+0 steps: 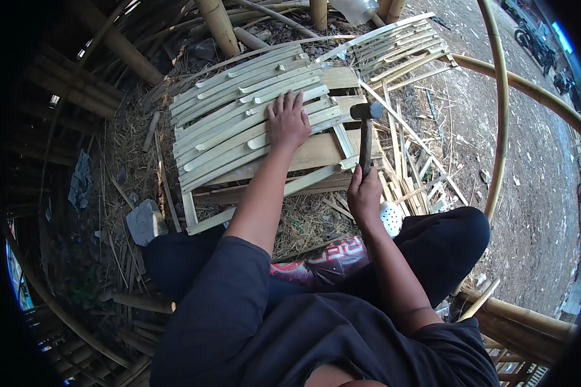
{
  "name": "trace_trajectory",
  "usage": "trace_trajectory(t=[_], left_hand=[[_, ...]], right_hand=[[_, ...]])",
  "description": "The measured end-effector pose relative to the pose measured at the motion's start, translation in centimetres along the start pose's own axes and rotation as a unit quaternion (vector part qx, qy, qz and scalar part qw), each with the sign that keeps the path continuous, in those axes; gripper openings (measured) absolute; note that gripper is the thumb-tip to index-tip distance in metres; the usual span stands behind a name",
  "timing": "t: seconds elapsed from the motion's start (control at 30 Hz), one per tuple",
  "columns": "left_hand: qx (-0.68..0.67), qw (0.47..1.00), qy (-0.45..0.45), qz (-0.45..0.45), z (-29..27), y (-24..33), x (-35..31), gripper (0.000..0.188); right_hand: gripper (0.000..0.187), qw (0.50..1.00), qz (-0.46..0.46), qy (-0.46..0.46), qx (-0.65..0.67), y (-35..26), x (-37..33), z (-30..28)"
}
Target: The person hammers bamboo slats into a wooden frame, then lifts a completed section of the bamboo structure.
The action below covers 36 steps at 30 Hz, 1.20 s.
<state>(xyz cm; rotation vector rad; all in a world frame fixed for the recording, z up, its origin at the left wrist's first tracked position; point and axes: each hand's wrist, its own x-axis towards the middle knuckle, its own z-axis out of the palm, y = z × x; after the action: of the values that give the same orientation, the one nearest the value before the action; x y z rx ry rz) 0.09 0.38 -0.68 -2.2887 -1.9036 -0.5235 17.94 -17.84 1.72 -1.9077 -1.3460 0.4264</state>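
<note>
My left hand [288, 124] lies open and flat, fingers spread, on a panel of pale split-bamboo slats [229, 122]. The slats run side by side, some with curled node pieces on them. In my right hand [366, 193] is a hammer [366, 145], gripped by its dark handle, its dark block-shaped head up above the panel's right end. Beneath the slats is a wooden base of planks [303, 155], with gaps showing. A crosspiece [344, 140] shows at the right end, and a single slat [313, 179] crosses the near side.
A second slatted bamboo panel [400, 45] lies at the far right. Loose bamboo strips [410, 168] are scattered right of the base. A pale stone block [146, 222] sits at left on shaving-strewn ground. Bamboo poles [497, 97] stand around, and parked motorcycles [537, 46] are far right.
</note>
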Motion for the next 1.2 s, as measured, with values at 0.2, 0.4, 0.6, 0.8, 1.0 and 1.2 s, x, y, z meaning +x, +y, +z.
trace_trajectory(t=[0.2, 0.4, 0.6, 0.8, 1.0, 1.2], left_hand=[[0.007, 1.000, 0.017, -0.001, 0.2, -0.4, 0.0, 0.056], [-0.002, 1.000, 0.003, -0.006, -0.1, -0.4, -0.2, 0.056], [-0.005, 1.000, 0.008, -0.004, -0.3, 0.1, 0.1, 0.056], [-0.001, 1.000, 0.015, -0.008, -0.1, -0.3, -0.1, 0.056], [0.003, 1.000, 0.019, -0.003, 0.2, -0.2, -0.3, 0.056], [0.012, 1.000, 0.025, 0.004, 0.5, -0.1, -0.2, 0.056]], right_hand=[[0.040, 0.999, 0.010, -0.027, 0.036, -1.4, 1.6, -1.4], [0.039, 0.997, 0.034, -0.038, 0.052, -0.2, 0.2, -2.2], [0.042, 0.997, 0.004, -0.071, -0.016, 1.9, 0.0, -0.2], [0.041, 0.997, -0.002, -0.077, -0.012, 2.2, 0.1, -0.1], [0.042, 0.997, 0.002, -0.078, 0.003, 2.0, 0.6, 0.2], [0.041, 0.997, 0.003, -0.080, -0.008, 1.8, 0.9, -0.1]])
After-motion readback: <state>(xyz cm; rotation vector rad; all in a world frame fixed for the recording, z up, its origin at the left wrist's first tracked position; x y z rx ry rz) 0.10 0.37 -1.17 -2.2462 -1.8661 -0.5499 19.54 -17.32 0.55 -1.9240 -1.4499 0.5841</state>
